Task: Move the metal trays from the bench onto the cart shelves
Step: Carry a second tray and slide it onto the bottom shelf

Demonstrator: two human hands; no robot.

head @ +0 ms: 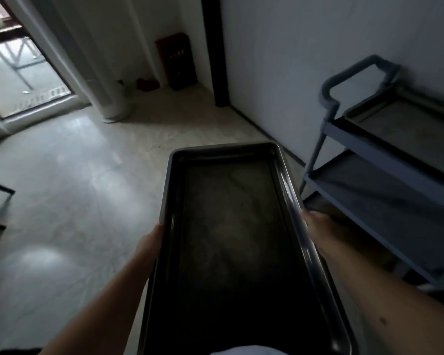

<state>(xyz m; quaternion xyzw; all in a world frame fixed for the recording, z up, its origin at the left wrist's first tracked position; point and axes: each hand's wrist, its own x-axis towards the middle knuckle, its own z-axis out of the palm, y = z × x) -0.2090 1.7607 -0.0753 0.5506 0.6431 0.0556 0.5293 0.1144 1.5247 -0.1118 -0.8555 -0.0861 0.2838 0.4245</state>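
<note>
Head view: L hand (149,242) & R hand (315,226) both closed on long edges of tray (231,239). Cart (385,160) off R grip. Risk: far end clips shelf edge, tray tilts, slips.

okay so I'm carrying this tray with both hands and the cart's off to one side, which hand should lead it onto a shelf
Probably the right hand. It grips the metal tray on the edge facing the cart, which stands to the right. The left hand holds the far edge, so it would better support and push.

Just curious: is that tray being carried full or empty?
Empty: the tray shows only its bare dark bottom, held between the left hand and right hand.
</note>
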